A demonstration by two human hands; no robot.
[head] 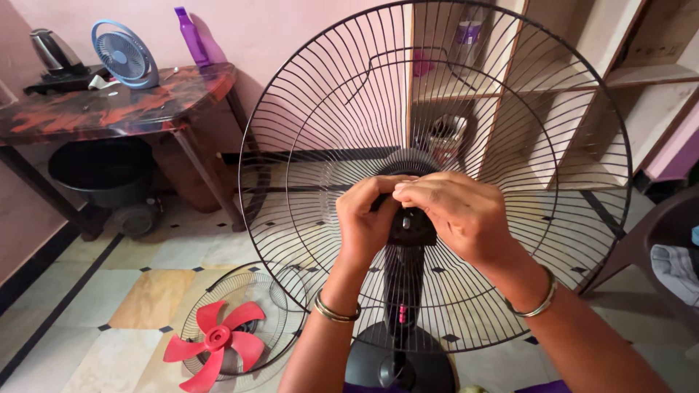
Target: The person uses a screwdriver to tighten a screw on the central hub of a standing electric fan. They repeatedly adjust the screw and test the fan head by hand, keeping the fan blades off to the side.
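A black pedestal fan stands in front of me with its rear wire guard [510, 94] mounted and no blade on it. My left hand [368, 218] and my right hand [455, 215] meet at the black motor hub [411, 225] in the guard's centre, fingers curled around something small there that I cannot make out. The fan's black post [402, 291] runs down to its round base [397, 364]. On the floor at lower left lies the red fan blade [215, 342] on top of the front wire guard [218, 291].
A red-and-black marbled table [109, 109] at upper left carries a kettle [52, 52], a small blue fan [124, 54] and a purple bottle [191, 35]. A black tub [102, 171] sits under it. Wooden shelves [582, 73] stand behind the fan; a brown chair [655, 233] with a cloth is at right.
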